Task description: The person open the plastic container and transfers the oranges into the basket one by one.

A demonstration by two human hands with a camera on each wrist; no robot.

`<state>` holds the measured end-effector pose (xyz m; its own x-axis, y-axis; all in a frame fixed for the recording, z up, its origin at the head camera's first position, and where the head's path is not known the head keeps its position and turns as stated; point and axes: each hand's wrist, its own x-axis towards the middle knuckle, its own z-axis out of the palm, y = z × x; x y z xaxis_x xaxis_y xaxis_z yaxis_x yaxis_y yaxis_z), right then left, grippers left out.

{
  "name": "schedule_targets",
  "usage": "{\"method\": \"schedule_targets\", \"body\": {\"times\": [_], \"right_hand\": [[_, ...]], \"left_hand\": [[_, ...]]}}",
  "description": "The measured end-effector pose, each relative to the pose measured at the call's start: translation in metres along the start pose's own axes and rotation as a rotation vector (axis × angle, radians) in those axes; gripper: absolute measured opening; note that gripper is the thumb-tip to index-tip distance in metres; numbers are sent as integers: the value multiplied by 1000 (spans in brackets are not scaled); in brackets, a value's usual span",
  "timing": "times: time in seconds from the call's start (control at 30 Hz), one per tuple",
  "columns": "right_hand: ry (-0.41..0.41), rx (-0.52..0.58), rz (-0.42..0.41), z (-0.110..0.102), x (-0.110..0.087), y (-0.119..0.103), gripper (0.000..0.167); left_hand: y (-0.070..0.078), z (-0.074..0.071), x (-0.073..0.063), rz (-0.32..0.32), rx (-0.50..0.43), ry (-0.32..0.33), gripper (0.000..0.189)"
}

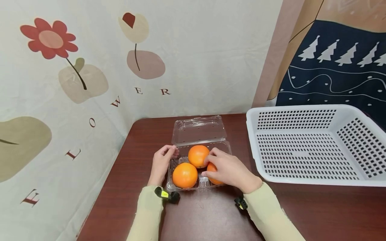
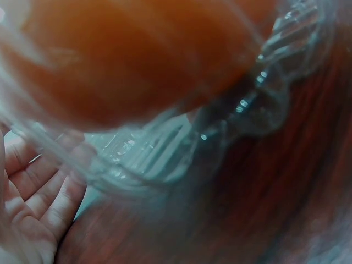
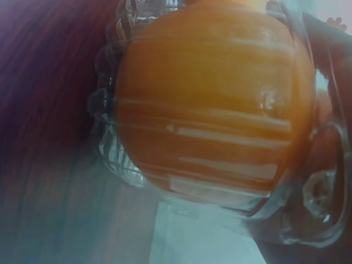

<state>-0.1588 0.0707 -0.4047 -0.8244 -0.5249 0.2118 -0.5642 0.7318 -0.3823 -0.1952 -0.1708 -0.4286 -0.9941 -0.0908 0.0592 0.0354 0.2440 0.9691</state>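
A clear plastic clamshell box point(image 1: 169, 186) stands on the table, its lid point(image 1: 199, 130) folded back away from me. Three oranges sit inside: one at the front left point(image 1: 185, 175), one at the back point(image 1: 198, 156) and one at the right point(image 1: 211, 167). My right hand point(image 1: 231, 168) reaches over the box and grips the right orange, covering much of it. Through the clear wall, that orange point(image 3: 212, 99) fills the right wrist view. At the left rim, my left hand point(image 1: 162, 163) holds the box with bent fingers; its palm point(image 2: 27, 236) shows in the left wrist view.
To the right of the box stands a large white perforated plastic basket point(image 1: 256, 157). The dark red wooden table point(image 1: 129, 187) meets a patterned cloth backdrop point(image 1: 205, 67) at the back and left. A navy cloth with white trees point(image 1: 331, 77) hangs behind the basket.
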Motion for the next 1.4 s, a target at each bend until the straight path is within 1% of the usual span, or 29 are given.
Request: {"method": "schedule_targets", "body": {"times": [0.17, 0.37, 0.53, 0.6, 0.73, 0.83, 0.97, 1.2, 1.4], "right_hand": [[-20, -47, 23, 1, 0, -3, 35], [-26, -127, 24, 4, -1, -4, 37], [-24, -152, 26, 3, -2, -6, 37], [-28, -162, 31, 3, -2, -6, 39], [-40, -177, 40, 2, -2, -8, 41], [-49, -179, 45, 2, -2, -8, 42], [-55, -172, 40, 3, -1, -7, 42], [-71, -133, 33, 2, -1, -5, 43], [-91, -84, 12, -2, -1, -3, 45]], "left_hand": [[0, 1, 0, 1, 1, 3, 30], [0, 1, 0, 2, 10, 6, 31], [0, 2, 1, 0, 6, -1, 30], [-5, 1, 4, -5, -1, -4, 30], [-18, 0, 11, -11, -15, -5, 32], [-26, 0, 14, -6, -14, -1, 36], [-29, 0, 14, 7, 12, 9, 39], [-31, 0, 15, 25, 10, 16, 38], [-31, 0, 15, 19, 4, 18, 40]]}}
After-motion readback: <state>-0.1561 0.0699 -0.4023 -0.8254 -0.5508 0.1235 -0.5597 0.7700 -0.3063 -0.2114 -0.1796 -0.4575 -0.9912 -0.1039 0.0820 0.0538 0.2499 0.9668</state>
